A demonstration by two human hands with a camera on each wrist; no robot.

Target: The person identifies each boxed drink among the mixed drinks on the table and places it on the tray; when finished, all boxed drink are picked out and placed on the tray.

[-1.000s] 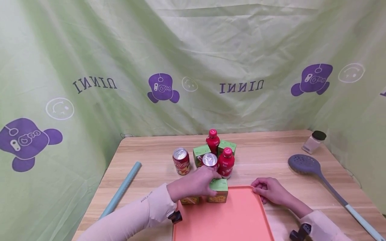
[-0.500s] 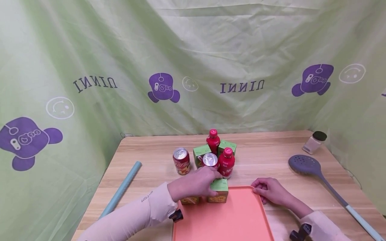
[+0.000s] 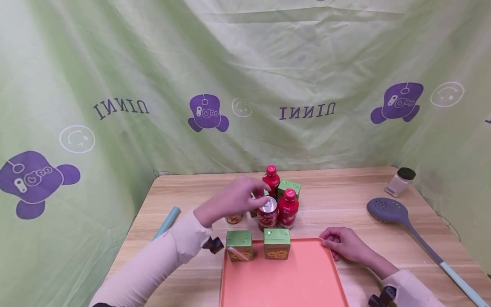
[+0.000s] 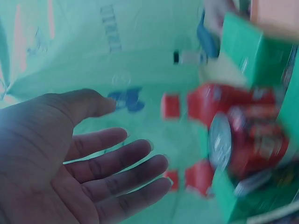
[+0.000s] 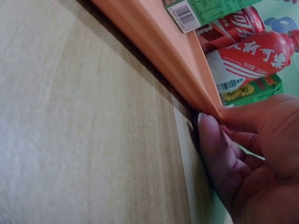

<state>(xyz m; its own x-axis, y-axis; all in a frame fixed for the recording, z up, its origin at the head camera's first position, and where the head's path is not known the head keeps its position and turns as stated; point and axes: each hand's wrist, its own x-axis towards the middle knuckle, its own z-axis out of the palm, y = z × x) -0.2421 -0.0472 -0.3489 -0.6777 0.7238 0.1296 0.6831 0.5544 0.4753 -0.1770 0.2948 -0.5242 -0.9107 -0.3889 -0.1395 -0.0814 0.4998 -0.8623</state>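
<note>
My left hand (image 3: pixel 232 199) hovers with nothing in its grasp beside a red soda can (image 3: pixel 267 219); in the left wrist view its fingers are spread. Two green drink cartons, a left one (image 3: pixel 238 239) with a straw on its front and a right one (image 3: pixel 277 245), stand upright inside the far edge of an orange tray (image 3: pixel 291 283). With thumb and fingers, my right hand (image 3: pixel 347 245) pinches the tray's far right corner, seen close up in the right wrist view. Another can (image 3: pixel 234 219) is mostly hidden behind the left hand.
Two red bottles, a near one (image 3: pixel 287 211) and a far one (image 3: pixel 271 181), stand behind the tray with a green carton (image 3: pixel 289 186). On the right lie a slotted spoon (image 3: pixel 387 209) and a black-lidded jar (image 3: pixel 399 182). A blue rod (image 3: pixel 167 221) lies left.
My left hand has let go of the right carton and moved up and back toward the cans, uncovering both cartons on the tray. The right hand stays at the tray corner.
</note>
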